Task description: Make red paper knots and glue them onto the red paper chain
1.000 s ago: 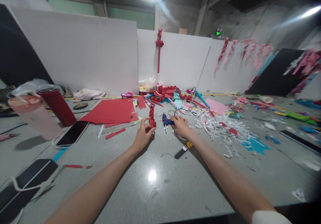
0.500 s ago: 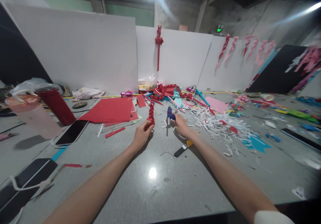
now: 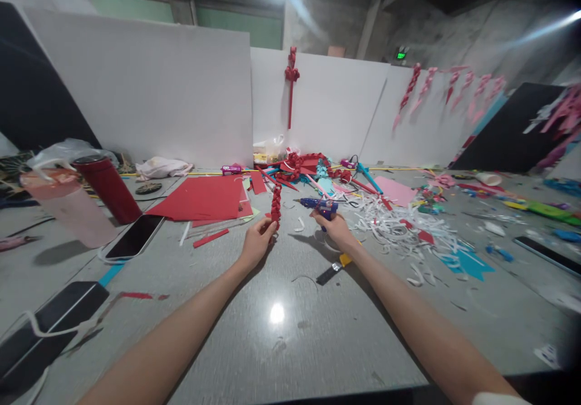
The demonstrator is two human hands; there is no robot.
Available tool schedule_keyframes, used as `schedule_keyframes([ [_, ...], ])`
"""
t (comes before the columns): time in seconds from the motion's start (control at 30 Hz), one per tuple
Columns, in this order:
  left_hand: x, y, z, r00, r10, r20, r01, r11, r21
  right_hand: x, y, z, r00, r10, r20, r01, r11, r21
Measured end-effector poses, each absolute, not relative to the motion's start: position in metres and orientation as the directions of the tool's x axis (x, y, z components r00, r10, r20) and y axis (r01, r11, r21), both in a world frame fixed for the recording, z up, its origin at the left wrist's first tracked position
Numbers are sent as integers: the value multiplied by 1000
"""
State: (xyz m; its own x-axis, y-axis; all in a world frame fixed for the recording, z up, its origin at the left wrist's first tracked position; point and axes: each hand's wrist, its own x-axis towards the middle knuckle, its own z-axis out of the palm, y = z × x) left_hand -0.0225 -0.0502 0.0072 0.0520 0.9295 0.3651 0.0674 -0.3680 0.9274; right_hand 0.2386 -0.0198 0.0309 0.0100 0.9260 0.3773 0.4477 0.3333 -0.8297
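My left hand is closed on the lower end of a braided red paper strip, which stands upright above the table. In my right hand is a blue glue gun, its nozzle pointing left toward the strip but apart from it. The fingers are wrapped round the gun's handle. Below my right wrist a utility knife with a yellow and black body lies on the table.
Red paper sheets lie left of centre, near a phone, a red bottle and a pink bottle. White paper scraps spread on the right. Red braided pieces are heaped at the back, before a white partition.
The glue gun has turned in my right hand, from nozzle pointing away and down to nozzle pointing left. My left hand keeps its hold on the braided strip. The view has shifted slightly.
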Motion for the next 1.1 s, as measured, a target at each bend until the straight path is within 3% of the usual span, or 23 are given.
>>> schedule_keyframes([
  [0.57,-21,-55,12,71,922,381,150,-388,910,201,-58,45,-138,896,422,558,422,-714],
  [1.1,-20,-54,10,78,912,404,169,-411,896,200,-52,37,-146,878,456,608,443,-659],
])
